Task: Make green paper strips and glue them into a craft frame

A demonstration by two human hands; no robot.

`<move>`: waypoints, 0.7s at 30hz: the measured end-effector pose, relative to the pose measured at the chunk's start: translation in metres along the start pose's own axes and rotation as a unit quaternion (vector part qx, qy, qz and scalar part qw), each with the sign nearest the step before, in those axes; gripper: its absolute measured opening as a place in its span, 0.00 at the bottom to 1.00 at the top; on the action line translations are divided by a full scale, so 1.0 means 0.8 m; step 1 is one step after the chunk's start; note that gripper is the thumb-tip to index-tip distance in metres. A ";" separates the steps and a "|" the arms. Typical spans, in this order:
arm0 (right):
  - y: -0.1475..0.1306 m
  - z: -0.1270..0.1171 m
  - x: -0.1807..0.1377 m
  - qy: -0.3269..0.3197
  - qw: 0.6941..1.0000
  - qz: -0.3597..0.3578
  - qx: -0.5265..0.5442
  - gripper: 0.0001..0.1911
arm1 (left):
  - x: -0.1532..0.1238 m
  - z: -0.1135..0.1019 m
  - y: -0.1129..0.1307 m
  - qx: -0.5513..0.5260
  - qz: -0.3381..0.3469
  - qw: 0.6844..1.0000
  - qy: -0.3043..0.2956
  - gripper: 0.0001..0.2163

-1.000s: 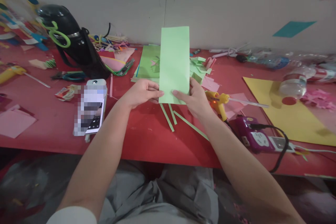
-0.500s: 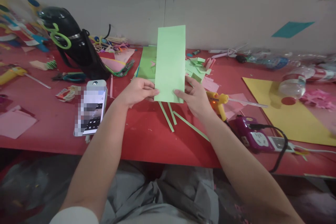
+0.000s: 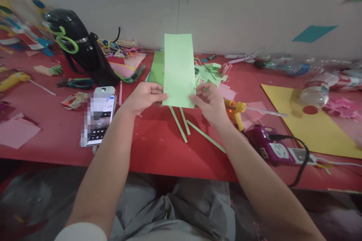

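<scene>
A light green sheet of paper [image 3: 178, 67], rectangular and taller than wide, is held up above the table. My left hand [image 3: 148, 98] pinches its lower left edge, thumb in front and fingers partly hidden behind. On the lower right edge, my right hand [image 3: 207, 99] has its thumb on the front and fingers around the back. Narrow green paper strips [image 3: 178, 124] lie on the red table beneath the sheet. Behind the sheet rests a stack of green paper [image 3: 156, 67], with green paper scraps [image 3: 210, 73] to the right.
A phone [image 3: 103, 120] and a black bottle [image 3: 85, 49] stand left. To the right are a yellow glue gun [image 3: 237, 109], a purple power adapter [image 3: 268, 147] with cords, yellow paper [image 3: 316, 131] and plastic bottles [image 3: 315, 92]. A wall [image 3: 240, 11] closes off the back.
Both hands still hold the green sheet. It has shifted slightly left, and its top edge sits a little lower and leans left.
</scene>
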State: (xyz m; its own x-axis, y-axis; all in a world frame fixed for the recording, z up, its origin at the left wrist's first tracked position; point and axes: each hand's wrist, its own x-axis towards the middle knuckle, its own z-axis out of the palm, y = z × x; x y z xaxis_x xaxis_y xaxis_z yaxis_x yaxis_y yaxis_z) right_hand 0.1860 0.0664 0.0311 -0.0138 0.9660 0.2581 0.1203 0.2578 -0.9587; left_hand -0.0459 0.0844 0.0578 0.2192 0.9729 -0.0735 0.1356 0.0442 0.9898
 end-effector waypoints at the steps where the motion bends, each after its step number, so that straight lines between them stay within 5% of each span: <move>1: -0.001 -0.001 0.000 -0.012 1.000 -0.009 -0.004 0.12 | 0.000 -0.001 0.000 -0.012 0.005 1.000 0.004 0.19; 5: -0.005 -0.008 0.000 -0.076 0.997 -0.006 0.023 0.13 | -0.002 -0.003 0.003 -0.051 0.056 0.997 0.030 0.33; 8: -0.013 -0.012 -0.002 -0.089 0.995 -0.053 0.015 0.19 | -0.008 -0.002 0.009 -0.045 0.087 0.994 0.043 0.34; 14: -0.038 -0.011 -0.008 0.022 0.966 -0.231 -0.112 0.14 | -0.024 0.008 0.028 -0.094 0.124 0.987 0.029 0.14; 21: -0.112 -0.019 -0.022 0.097 0.932 -0.314 -0.151 0.06 | -0.079 0.013 0.096 -0.087 0.180 0.980 0.003 0.23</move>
State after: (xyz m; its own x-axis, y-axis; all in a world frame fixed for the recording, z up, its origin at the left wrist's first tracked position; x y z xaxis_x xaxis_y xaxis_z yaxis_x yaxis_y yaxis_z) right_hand 0.1903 0.0263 0.1140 0.0014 0.5976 0.8018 0.4238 0.7259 -0.5418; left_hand -0.0390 0.0242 0.1370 0.2163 0.9338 0.2852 -0.1159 -0.2655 0.9571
